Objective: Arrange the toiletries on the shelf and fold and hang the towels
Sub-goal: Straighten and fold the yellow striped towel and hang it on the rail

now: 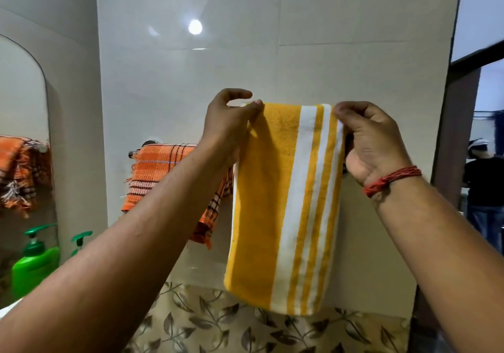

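A folded yellow towel with white stripes (283, 205) hangs down in front of the tiled wall, held up by its top corners. My left hand (229, 126) pinches the top left corner between thumb and fingers. My right hand (373, 142) pinches the top right corner. An orange checked towel (163, 172) is draped over the wall-mounted towel rail (148, 144), just left of and behind the yellow towel. The rail's right part is hidden behind my arm and the yellow towel.
A mirror (21, 107) at the left reflects the orange towel. A green pump bottle (79, 241) stands at the lower left, beside its larger mirror reflection. A leaf-patterned tile band (218, 325) runs below. A doorway (485, 162) at the right shows a person standing beyond.
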`<action>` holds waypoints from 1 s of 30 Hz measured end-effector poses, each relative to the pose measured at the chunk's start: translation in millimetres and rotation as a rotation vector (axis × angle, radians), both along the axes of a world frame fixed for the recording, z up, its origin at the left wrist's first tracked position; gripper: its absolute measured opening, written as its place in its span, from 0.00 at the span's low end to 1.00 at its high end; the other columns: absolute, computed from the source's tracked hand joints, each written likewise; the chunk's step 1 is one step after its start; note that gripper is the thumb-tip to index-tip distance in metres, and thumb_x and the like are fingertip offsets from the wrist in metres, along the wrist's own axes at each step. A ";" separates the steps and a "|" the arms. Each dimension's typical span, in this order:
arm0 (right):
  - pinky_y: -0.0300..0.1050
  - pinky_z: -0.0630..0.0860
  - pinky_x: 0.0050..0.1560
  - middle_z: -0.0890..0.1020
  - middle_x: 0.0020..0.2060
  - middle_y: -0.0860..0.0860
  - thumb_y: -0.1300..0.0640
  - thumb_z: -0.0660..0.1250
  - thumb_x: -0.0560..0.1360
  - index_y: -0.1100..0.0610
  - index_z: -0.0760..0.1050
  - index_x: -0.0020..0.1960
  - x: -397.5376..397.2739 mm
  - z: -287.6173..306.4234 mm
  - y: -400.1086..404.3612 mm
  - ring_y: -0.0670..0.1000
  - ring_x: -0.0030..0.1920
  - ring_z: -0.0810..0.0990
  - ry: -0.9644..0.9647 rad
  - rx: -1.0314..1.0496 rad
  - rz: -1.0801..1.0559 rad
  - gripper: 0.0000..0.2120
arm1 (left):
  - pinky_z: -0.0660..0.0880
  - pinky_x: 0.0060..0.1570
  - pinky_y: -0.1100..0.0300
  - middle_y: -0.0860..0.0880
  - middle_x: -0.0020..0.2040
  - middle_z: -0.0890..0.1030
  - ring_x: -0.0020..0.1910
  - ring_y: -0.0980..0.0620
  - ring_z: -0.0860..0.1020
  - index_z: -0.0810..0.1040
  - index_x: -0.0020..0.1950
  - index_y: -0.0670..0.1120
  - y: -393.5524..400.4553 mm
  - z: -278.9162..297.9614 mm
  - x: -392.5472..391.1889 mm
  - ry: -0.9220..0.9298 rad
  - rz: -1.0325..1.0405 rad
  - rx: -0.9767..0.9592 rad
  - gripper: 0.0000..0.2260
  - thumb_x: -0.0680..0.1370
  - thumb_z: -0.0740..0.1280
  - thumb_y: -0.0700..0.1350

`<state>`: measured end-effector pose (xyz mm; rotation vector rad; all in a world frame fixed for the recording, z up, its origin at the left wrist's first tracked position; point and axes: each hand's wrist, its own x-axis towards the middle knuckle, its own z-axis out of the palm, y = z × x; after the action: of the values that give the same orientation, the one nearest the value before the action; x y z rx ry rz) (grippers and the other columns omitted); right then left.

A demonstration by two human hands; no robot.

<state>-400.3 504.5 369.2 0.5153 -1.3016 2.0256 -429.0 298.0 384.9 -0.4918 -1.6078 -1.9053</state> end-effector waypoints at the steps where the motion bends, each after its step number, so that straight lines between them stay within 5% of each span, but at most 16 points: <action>1: 0.49 0.81 0.51 0.83 0.41 0.54 0.68 0.72 0.72 0.56 0.79 0.41 -0.8 -0.6 -0.7 0.52 0.44 0.83 0.016 0.002 -0.007 0.08 | 0.80 0.54 0.40 0.47 0.45 0.81 0.48 0.46 0.83 0.81 0.51 0.51 0.1 1.1 1.1 0.013 -0.003 -0.011 0.09 0.75 0.76 0.42; 5: 0.51 0.83 0.50 0.82 0.46 0.56 0.68 0.74 0.70 0.54 0.79 0.49 -4.0 2.7 8.4 0.56 0.48 0.85 0.088 0.176 -0.160 0.13 | 0.81 0.53 0.43 0.48 0.47 0.79 0.49 0.46 0.81 0.79 0.51 0.50 0.0 0.4 -2.7 0.076 0.008 -0.057 0.09 0.75 0.75 0.40; 9: 0.43 0.79 0.51 0.82 0.46 0.46 0.60 0.72 0.74 0.53 0.80 0.53 -17.2 15.7 13.3 0.47 0.48 0.81 0.200 0.629 -0.703 0.09 | 0.80 0.56 0.51 0.47 0.61 0.73 0.58 0.48 0.78 0.78 0.52 0.53 1.9 -0.4 -25.1 0.163 0.217 -0.182 0.08 0.77 0.74 0.44; 14: 0.43 0.70 0.42 0.78 0.50 0.56 0.59 0.64 0.79 0.56 0.75 0.56 -48.1 27.9 7.5 0.58 0.46 0.79 0.367 0.960 -1.113 0.07 | 0.69 0.55 0.65 0.49 0.58 0.66 0.58 0.53 0.71 0.78 0.55 0.45 15.2 5.7 -53.3 0.283 0.416 -0.291 0.05 0.80 0.69 0.39; 19: 0.43 0.67 0.32 0.73 0.45 0.59 0.68 0.65 0.74 0.58 0.72 0.59 -72.9 24.2 8.9 0.58 0.36 0.75 0.490 1.368 -1.340 0.15 | 0.76 0.52 0.56 0.47 0.53 0.67 0.47 0.48 0.73 0.76 0.50 0.42 24.5 -3.6 -82.0 0.308 0.543 -0.519 0.05 0.78 0.64 0.34; 26: 0.47 0.74 0.33 0.74 0.46 0.57 0.64 0.65 0.75 0.57 0.73 0.54 -82.0 15.0 10.7 0.58 0.38 0.77 0.469 1.355 -1.256 0.09 | 0.66 0.39 0.70 0.47 0.50 0.71 0.45 0.51 0.72 0.78 0.47 0.42 19.2 -0.2 -86.4 0.321 0.567 -0.571 0.10 0.75 0.62 0.30; 30: 0.45 0.73 0.42 0.77 0.49 0.54 0.60 0.66 0.77 0.57 0.73 0.52 -63.2 34.1 4.9 0.54 0.44 0.77 0.383 0.940 -1.033 0.05 | 0.66 0.31 0.74 0.45 0.47 0.75 0.39 0.55 0.72 0.76 0.42 0.48 14.3 7.6 -82.5 0.252 0.417 -0.353 0.14 0.74 0.62 0.29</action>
<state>-463.5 509.3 403.3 0.4406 -1.7061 0.4020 -511.4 312.3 392.5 -0.4712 -1.7213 -1.2124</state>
